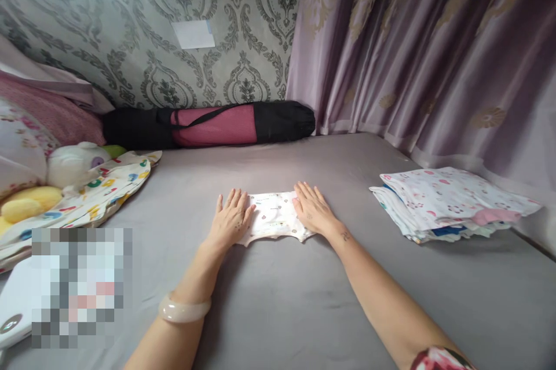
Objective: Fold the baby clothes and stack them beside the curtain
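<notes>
A small white garment with a scattered print [274,213] lies flat and folded on the grey bed sheet [278,306]. My left hand [233,216] rests palm down on its left edge, fingers stretched out and pointing away from me. On the opposite edge, my right hand [313,208] lies flat too, its fingers extended. Both hands touch the cloth without gripping it. The edge nearest me is uneven, with short points at its corners. Parts of the garment's two sides are hidden under my palms.
A stack of folded printed clothes [456,199] sits on the right. A black and pink carry bag [212,125] lies along the wall. At left are a patterned cloth [117,187], a white plush toy [73,164] and a partly blurred white object [21,295]. Purple curtains [391,40] hang behind.
</notes>
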The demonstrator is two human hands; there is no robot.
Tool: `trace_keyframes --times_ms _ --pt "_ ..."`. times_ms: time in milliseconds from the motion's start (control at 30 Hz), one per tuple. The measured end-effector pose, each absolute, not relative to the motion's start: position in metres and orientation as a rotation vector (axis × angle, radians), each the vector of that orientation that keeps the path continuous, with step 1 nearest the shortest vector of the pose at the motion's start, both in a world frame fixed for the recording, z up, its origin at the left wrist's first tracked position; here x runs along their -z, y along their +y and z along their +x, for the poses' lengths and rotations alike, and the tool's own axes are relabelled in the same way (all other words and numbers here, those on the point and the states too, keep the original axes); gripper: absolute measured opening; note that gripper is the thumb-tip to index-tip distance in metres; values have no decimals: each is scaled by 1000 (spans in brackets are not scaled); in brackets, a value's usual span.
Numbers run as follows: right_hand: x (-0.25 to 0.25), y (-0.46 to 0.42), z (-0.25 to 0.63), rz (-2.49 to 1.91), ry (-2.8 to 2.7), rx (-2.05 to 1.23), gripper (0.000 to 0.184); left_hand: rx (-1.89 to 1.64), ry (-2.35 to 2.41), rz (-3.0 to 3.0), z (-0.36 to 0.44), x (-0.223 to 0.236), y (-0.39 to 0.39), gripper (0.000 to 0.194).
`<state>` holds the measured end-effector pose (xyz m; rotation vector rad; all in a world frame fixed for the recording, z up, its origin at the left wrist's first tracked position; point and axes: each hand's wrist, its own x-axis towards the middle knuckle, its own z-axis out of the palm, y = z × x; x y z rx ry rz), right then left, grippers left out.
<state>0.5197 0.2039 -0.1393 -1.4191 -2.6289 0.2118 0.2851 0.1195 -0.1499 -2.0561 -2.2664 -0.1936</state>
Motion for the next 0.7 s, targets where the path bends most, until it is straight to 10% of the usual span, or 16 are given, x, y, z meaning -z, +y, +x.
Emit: trace_keyframes --times_ms 700 --pt "127 200 514 -1452 -2647 -165 60 343 -2145 -2180 288 143 118 49"
